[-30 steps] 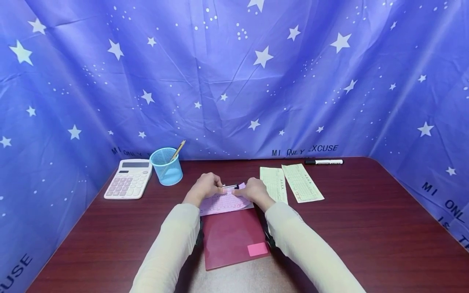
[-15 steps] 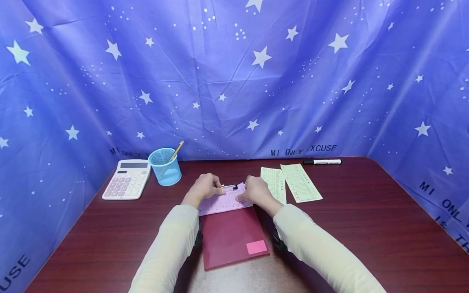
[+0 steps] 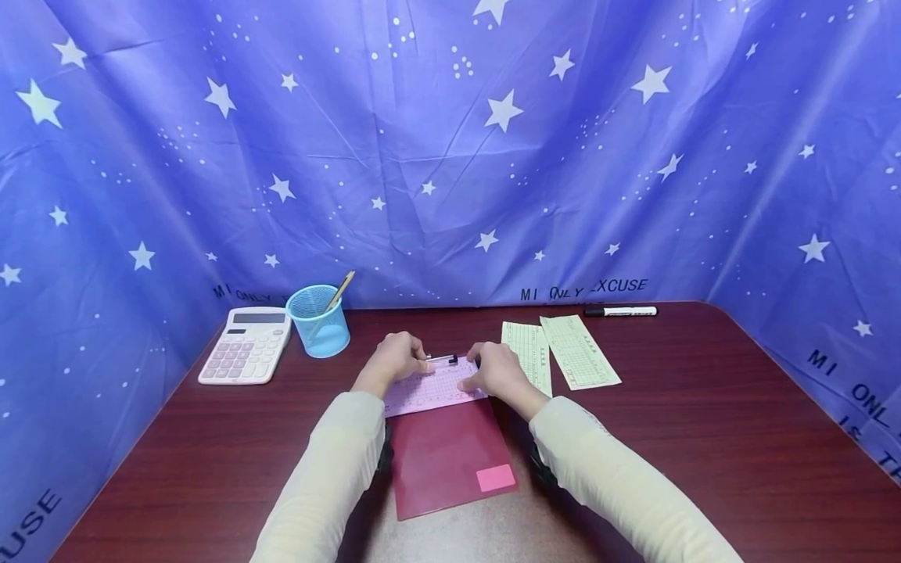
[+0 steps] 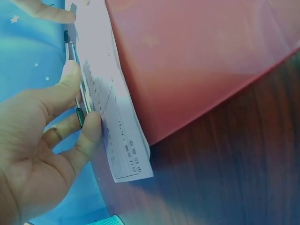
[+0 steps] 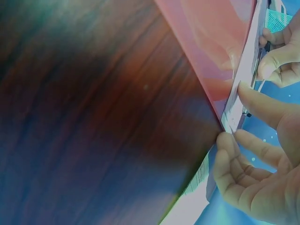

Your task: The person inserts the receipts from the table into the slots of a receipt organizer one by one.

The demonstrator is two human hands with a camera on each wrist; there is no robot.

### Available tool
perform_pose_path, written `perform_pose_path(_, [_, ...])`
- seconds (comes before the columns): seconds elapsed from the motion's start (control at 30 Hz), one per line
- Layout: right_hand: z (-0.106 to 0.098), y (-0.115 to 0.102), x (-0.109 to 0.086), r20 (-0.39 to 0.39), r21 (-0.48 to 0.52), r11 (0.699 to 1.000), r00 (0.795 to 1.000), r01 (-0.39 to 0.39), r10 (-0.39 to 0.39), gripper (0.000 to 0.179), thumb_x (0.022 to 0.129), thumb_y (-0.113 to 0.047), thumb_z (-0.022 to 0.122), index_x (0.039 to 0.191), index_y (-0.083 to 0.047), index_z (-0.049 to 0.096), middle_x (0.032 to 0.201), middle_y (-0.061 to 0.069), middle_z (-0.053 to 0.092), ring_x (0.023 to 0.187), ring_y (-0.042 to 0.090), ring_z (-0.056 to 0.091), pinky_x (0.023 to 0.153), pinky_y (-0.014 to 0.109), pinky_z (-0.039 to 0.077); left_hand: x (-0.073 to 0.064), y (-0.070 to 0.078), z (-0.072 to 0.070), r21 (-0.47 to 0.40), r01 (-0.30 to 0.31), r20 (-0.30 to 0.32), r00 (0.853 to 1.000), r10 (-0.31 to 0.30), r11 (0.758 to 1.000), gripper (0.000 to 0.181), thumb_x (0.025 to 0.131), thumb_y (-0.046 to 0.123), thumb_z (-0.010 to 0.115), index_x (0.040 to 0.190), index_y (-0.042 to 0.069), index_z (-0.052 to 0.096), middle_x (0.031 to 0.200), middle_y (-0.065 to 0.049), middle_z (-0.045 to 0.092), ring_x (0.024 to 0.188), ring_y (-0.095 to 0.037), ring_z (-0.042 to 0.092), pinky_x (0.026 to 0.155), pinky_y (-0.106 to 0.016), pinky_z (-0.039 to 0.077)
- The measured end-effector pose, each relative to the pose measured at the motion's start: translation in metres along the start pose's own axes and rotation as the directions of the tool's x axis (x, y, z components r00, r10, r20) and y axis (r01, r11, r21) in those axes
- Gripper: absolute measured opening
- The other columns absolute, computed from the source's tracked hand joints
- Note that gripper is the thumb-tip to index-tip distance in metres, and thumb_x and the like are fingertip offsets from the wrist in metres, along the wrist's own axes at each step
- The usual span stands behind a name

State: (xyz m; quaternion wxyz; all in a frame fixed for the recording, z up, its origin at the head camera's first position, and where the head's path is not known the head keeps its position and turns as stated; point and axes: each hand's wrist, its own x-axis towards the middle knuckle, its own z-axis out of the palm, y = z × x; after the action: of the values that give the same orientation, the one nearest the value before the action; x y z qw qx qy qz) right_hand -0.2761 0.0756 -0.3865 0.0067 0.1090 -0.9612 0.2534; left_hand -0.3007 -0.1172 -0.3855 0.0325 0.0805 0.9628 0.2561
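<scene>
clip (image 3: 442, 359) in left hand (image 3: 396, 361) shows both ends only from wrists.

Pink slip (image 3: 439, 389) too finely printed to read; mesh cup (image 4: 110, 221) cut off by left-wrist view's edge

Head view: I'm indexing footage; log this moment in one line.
left grip: holds silver metal clip; right grip: holds pink printed paper; beneath paper: maroon flat folder
</scene>
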Motion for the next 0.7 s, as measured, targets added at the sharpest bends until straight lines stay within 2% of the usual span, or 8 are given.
perform_pose_path(0.17, [0.0001, 0.0015, -0.0003, -0.017, 0.015, 1.000, 1.000, -0.021, 0.021, 0.052, 0.069, -0.017, 0.094, 0.112, 0.003, 0.071, 0.109, 0.020, 0.072, 0.106, 0.038, 0.064, 0.093, 0.047, 0.050, -0.0018, 0.0052, -0.0021, -0.008, 0.021, 0.005, 1.000, -0.021, 1.000, 0.021, 0.081, 0.018, 0.088, 0.073, 0.010, 0.071, 0.077, -0.001, 0.064, 0.079, -0.020, 0.056, 0.078, -0.035, 0.048])
perform_pose_path(0.3, [0.0025, 0.0008, -0.0009, -0.019, 0.021, 0.999, 0.999, -0.027, 0.027, 0.054, 0.070, -0.018, 0.094, 0.113, 0.004, 0.069, 0.108, 0.020, 0.071, 0.106, 0.039, 0.064, 0.094, 0.047, 0.050, -0.0023, 0.0055, -0.0018, -0.003, 0.048, 0.012, 0.999, -0.048, 0.999, 0.022, 0.081, 0.020, 0.088, 0.075, 0.010, 0.069, 0.083, -0.003, 0.065, 0.083, -0.023, 0.058, 0.081, -0.037, 0.049])
perform_pose_path(0.43, [0.0034, 0.0002, -0.0016, -0.020, 0.020, 0.999, 0.999, -0.032, 0.032, 0.055, 0.071, -0.019, 0.094, 0.113, 0.004, 0.069, 0.108, 0.021, 0.071, 0.106, 0.039, 0.064, 0.094, 0.047, 0.050, -0.0023, 0.0052, -0.0013, 0.022, 0.030, 0.018, 0.999, -0.030, 0.999, 0.025, 0.082, 0.022, 0.087, 0.076, 0.009, 0.066, 0.084, -0.003, 0.064, 0.088, -0.024, 0.057, 0.087, -0.040, 0.048])
perform_pose_path(0.53, [0.0034, -0.0002, -0.0023, -0.022, 0.018, 0.999, 0.999, -0.029, 0.030, 0.054, 0.071, -0.018, 0.094, 0.113, 0.005, 0.068, 0.108, 0.021, 0.071, 0.106, 0.039, 0.064, 0.093, 0.047, 0.050, -0.0035, 0.0052, -0.0016, 0.023, 0.019, 0.020, 1.000, -0.019, 1.000, 0.025, 0.081, 0.022, 0.087, 0.078, 0.009, 0.066, 0.082, -0.003, 0.063, 0.085, -0.022, 0.057, 0.085, -0.039, 0.049])
perform_pose_path(0.7, [0.0036, -0.0003, -0.0032, -0.023, 0.025, 0.999, 0.999, -0.027, 0.028, 0.053, 0.072, -0.017, 0.093, 0.113, 0.005, 0.069, 0.107, 0.022, 0.071, 0.104, 0.038, 0.064, 0.093, 0.047, 0.050, -0.0050, 0.0034, -0.0002, -0.007, 0.034, 0.016, 0.999, -0.034, 0.999, 0.027, 0.079, 0.024, 0.090, 0.081, 0.007, 0.068, 0.081, -0.003, 0.063, 0.081, -0.021, 0.056, 0.081, -0.037, 0.049])
